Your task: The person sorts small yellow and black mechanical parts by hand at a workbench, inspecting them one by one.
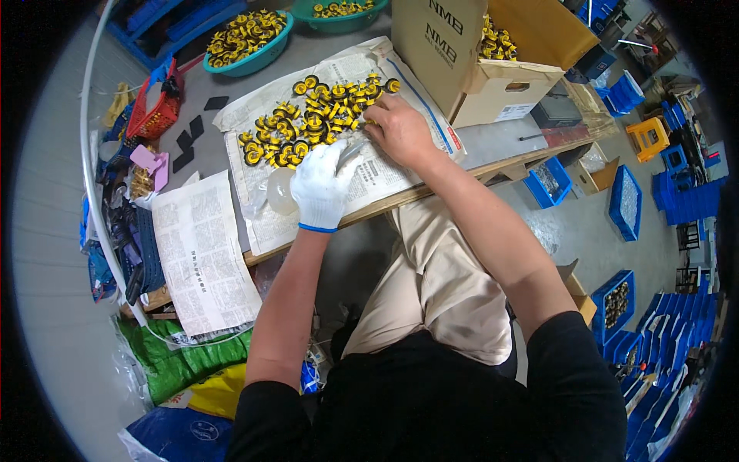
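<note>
My left hand [319, 185], in a white knit glove with a blue cuff, rests near the front edge of the table. Its fingers are closed on a slim grey tool [351, 151], whose kind I cannot make out. Beside the glove sits a round translucent bowl-like thing [282, 192]. My bare right hand [398, 131] is at the right side of a spread pile of small yellow-and-black wheel-like parts [314, 121]. Its fingers are curled together at the pile, and their tips are hidden. Newspaper [385, 173] lies beneath the pile.
Two green basins [250, 63] of similar parts stand behind, with an open cardboard box [493, 92] at the right holding more. A red basket [156, 108] is at the left. Another newspaper sheet [204, 254] overhangs the table's front left. Blue crates [625, 202] stand on the floor.
</note>
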